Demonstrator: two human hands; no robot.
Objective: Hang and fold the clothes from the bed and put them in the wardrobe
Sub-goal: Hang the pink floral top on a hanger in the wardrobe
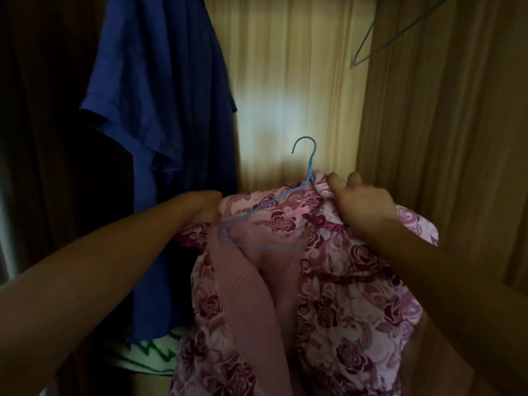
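Pink floral shirt (343, 281) is held up inside the wardrobe (285, 81), draped on a blue wire hanger (309, 170) whose hook stands free above the collar. The right grip (363, 204) is curled round fabric beside the hanger's neck. The left grip (205, 205), its fingers hidden, seems closed on the other shoulder. A blue shirt (160, 110) is hung just to the left.

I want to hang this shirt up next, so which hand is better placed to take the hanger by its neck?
Probably the right. The right hand grips the floral shirt just beside the neck of the blue hanger; the left hand holds the far shoulder.
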